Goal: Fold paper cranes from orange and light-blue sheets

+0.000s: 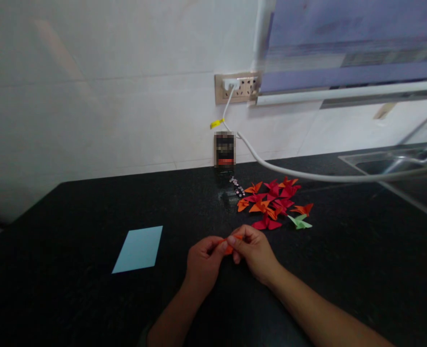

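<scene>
My left hand and my right hand meet over the black counter, and both pinch a small folded orange paper between the fingertips. Most of that paper is hidden by my fingers. Just beyond my right hand lies a pile of folded paper shapes in red and orange, with one green shape at its right edge. A flat light blue sheet lies on the counter to the left of my left hand.
A small dark device stands against the white tiled wall, under a wall socket. A white cable runs from the socket across to the right. A steel sink sits at the far right, below a window.
</scene>
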Tool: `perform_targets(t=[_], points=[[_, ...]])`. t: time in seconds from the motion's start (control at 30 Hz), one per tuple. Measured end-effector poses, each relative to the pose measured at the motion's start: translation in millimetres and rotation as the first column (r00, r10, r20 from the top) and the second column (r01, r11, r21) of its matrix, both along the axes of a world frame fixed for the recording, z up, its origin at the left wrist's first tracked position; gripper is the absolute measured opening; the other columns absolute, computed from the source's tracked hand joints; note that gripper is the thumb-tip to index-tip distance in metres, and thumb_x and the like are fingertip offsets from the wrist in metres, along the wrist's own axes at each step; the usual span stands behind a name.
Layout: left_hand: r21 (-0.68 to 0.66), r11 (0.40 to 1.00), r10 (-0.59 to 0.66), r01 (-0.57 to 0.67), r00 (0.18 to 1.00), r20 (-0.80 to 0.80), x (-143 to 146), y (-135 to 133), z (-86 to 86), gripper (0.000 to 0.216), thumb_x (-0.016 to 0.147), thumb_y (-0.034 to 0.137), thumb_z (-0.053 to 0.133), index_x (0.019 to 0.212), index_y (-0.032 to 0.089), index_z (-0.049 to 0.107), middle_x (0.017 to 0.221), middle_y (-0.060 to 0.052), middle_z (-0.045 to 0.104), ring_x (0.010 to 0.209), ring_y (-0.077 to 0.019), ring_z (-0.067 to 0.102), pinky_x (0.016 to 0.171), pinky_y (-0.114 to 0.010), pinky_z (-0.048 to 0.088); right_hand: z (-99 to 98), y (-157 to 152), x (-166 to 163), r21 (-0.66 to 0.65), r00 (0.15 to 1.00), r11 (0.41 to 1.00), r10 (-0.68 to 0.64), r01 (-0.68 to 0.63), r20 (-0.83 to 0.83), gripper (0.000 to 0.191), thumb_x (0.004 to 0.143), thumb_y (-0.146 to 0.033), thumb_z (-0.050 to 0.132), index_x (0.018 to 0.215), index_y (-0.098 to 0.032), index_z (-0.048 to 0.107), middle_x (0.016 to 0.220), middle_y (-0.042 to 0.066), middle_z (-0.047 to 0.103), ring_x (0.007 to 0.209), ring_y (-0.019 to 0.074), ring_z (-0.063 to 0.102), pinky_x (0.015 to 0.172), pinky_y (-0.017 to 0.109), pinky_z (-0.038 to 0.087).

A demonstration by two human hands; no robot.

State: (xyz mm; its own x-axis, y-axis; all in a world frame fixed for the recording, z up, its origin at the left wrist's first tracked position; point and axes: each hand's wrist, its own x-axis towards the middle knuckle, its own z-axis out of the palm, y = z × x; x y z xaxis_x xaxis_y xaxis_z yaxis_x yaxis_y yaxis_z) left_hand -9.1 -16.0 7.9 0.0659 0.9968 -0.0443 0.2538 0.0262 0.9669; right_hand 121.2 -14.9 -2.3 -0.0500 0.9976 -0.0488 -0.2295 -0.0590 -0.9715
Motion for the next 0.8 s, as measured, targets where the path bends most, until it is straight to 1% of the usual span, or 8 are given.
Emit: perform_targets(t=[0.07, 0.17, 0.27, 0.37, 0.47, 0.57, 0.67, 0.8], points=[[-0.037, 0.995, 0.099, -0.096, 0.991, 0.092, -1, 4, -2.6, 0.023, 0.064, 0.029, 0.063, 0.083, 0.016, 0.062, 0.077, -0.004, 0.065, 0.070, -0.0149, 0.060, 0.065, -0.024, 0.046, 1.8, 0, 3, 0.187, 0.984, 0.977, -0.124, 0.099, 0.126, 0.018, 0.069, -0.028, 0.063, 0.059, -0.017, 0.053, 0.062, 0.000, 0.058, 0.050, 0.0098, 0.054, 0.047, 0.022, 0.044], [-0.118, 0.973, 0.220, -0.199, 0.953, 0.210, -2, 8, -5.1, 0.039, 0.063, 0.034, 0.064, 0.096, 0.015, 0.056, 0.091, -0.007, 0.063, 0.076, -0.0157, 0.060, 0.066, -0.026, 0.048, 2.4, -3, 8, 0.480, 0.901, 0.871, -0.288, 0.106, 0.325, 0.005, 0.070, -0.020, 0.062, 0.065, -0.020, 0.062, 0.076, 0.003, 0.061, 0.071, 0.0151, 0.058, 0.065, 0.029, 0.047], [-0.237, 0.971, 0.100, -0.020, 0.939, 0.330, -3, 8, -2.7, 0.035, 0.072, 0.043, 0.052, 0.080, 0.010, 0.060, 0.072, -0.007, 0.063, 0.063, -0.0143, 0.058, 0.061, -0.028, 0.048, 0.8, -5, 10, 0.600, 0.844, 0.799, -0.298, -0.035, 0.447, 0.014, 0.073, -0.014, 0.057, 0.079, -0.023, 0.066, 0.087, 0.005, 0.062, 0.078, 0.0161, 0.059, 0.069, 0.029, 0.048], [-0.239, 0.967, 0.027, 0.081, 0.908, 0.418, -3, 6, 1.9, 0.030, 0.072, 0.038, 0.054, 0.077, 0.010, 0.062, 0.069, -0.005, 0.063, 0.063, -0.0131, 0.058, 0.063, -0.026, 0.047, 1.6, -7, 11, 0.640, 0.809, 0.747, -0.260, -0.177, 0.527, 0.021, 0.075, -0.013, 0.053, 0.087, -0.025, 0.065, 0.093, 0.006, 0.061, 0.084, 0.0175, 0.058, 0.072, 0.031, 0.047], [-0.215, 0.975, 0.042, 0.056, 0.904, 0.426, -5, 7, 3.3, 0.023, 0.071, 0.032, 0.057, 0.080, 0.012, 0.061, 0.073, -0.004, 0.064, 0.066, -0.0132, 0.058, 0.066, -0.025, 0.046, 4.8, -8, 9, 0.620, 0.796, 0.748, -0.215, -0.238, 0.565, 0.022, 0.067, -0.024, 0.064, 0.089, -0.024, 0.064, 0.095, 0.008, 0.058, 0.090, 0.0208, 0.054, 0.075, 0.035, 0.045], [-0.182, 0.982, 0.013, 0.055, 0.935, 0.354, -6, 9, 0.9, 0.021, 0.073, 0.031, 0.053, 0.079, 0.013, 0.061, 0.070, -0.003, 0.063, 0.064, -0.0133, 0.057, 0.063, -0.025, 0.045, 4.4, -8, 6, 0.521, 0.820, 0.849, -0.235, -0.088, 0.522, 0.026, 0.066, -0.029, 0.064, 0.091, -0.022, 0.060, 0.089, 0.007, 0.055, 0.080, 0.0184, 0.054, 0.066, 0.031, 0.046], [-0.079, 0.994, -0.058, 0.073, 0.983, 0.177, -6, 9, -1.3, 0.021, 0.075, 0.031, 0.048, 0.076, 0.015, 0.062, 0.066, -0.001, 0.062, 0.062, -0.0135, 0.056, 0.060, -0.024, 0.042, -0.9, -5, 4, 0.313, 0.862, 0.946, -0.221, 0.077, 0.456, 0.018, 0.072, -0.031, 0.058, 0.087, -0.019, 0.057, 0.070, 0.002, 0.055, 0.058, 0.0125, 0.051, 0.051, 0.024, 0.043], [-0.002, 0.998, -0.064, 0.064, 0.997, 0.053, -4, 6, -1.3, 0.020, 0.074, 0.030, 0.049, 0.075, 0.017, 0.063, 0.064, 0.000, 0.060, 0.060, -0.0131, 0.054, 0.057, -0.023, 0.040, -6.2, -2, 4, 0.149, 0.894, 0.987, -0.118, 0.058, 0.432, 0.018, 0.074, -0.033, 0.055, 0.067, -0.017, 0.057, 0.054, -0.002, 0.050, 0.047, 0.0101, 0.046, 0.044, 0.021, 0.037]])
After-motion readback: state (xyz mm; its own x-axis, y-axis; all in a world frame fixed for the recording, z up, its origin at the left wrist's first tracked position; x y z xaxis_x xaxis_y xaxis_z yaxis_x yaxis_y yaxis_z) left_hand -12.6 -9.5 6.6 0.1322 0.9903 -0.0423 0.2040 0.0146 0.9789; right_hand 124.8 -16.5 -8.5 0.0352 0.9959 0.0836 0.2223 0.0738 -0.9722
